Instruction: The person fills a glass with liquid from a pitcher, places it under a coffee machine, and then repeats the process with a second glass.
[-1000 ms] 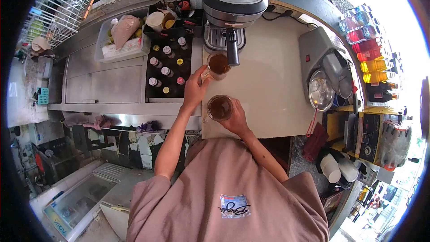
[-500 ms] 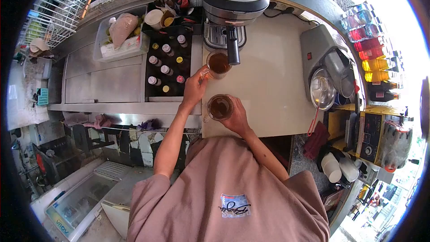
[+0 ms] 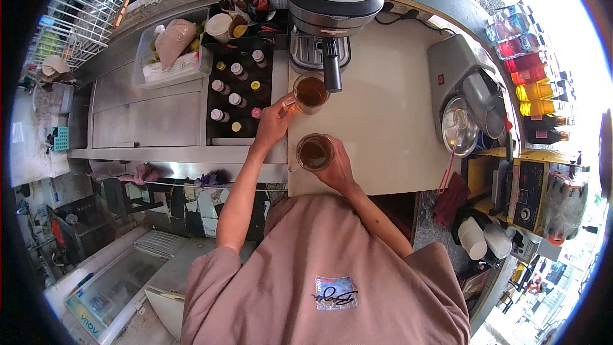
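A glass mug (image 3: pixel 311 94) of brown liquid stands on the counter just below the espresso machine's portafilter handle (image 3: pixel 332 67). My left hand (image 3: pixel 274 121) is closed on this mug's handle, at its left side. Nearer to my body, a second glass (image 3: pixel 314 153) also has brown liquid in it. My right hand (image 3: pixel 337 169) wraps round its right side, the fingers partly hidden behind it. The two vessels are apart from each other.
The espresso machine (image 3: pixel 333 0) stands at the back. Left of the mugs, several capped bottles (image 3: pixel 237 71) sit in a recessed bay beside a plastic bin (image 3: pixel 172 80). A grey appliance (image 3: pixel 450 61) and a metal strainer (image 3: pixel 460 126) are on the right.
My left hand has shifted slightly left and down, still at the mug's handle. The right hand and its glass have hardly moved.
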Available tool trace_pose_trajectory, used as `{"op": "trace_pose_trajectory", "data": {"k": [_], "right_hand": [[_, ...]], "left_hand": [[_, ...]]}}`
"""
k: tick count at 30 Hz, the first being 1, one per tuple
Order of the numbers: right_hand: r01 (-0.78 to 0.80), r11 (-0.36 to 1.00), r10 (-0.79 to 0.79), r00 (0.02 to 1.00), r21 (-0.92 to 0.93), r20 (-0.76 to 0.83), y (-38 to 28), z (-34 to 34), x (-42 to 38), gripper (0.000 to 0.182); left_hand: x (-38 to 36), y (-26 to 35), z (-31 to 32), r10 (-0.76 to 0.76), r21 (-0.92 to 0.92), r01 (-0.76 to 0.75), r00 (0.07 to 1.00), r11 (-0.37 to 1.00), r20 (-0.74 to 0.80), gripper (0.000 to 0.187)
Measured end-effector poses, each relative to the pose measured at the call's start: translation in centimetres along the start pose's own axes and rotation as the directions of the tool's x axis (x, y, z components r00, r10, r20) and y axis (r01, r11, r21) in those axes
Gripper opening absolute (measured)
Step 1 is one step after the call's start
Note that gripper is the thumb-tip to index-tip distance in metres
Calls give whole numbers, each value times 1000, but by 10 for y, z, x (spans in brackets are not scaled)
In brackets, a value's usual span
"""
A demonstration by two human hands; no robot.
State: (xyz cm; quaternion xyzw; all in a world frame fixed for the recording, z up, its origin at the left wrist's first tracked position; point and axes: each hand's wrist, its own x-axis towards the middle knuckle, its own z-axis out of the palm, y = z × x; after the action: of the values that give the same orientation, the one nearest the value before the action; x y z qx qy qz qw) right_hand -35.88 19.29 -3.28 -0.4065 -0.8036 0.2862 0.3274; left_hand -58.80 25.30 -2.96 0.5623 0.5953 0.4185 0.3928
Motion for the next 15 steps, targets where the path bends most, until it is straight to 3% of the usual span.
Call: {"op": "trace_pose_trajectory", "data": {"k": [8,11,15], "right_hand": [[-39,999,41,995,17,-96,-5,1,4,67],[-68,998,68,993,6,-100,-4,2,2,69],[-89,995,91,993,34,-72,-6,1,3,70]], "left_hand": [[-1,0,-1,-25,-28,25,1000,999,0,40],[-2,14,-5,-112,51,110,993,993,42,40],[-4,11,-3,-93,-37,95,995,995,41,43]]}}
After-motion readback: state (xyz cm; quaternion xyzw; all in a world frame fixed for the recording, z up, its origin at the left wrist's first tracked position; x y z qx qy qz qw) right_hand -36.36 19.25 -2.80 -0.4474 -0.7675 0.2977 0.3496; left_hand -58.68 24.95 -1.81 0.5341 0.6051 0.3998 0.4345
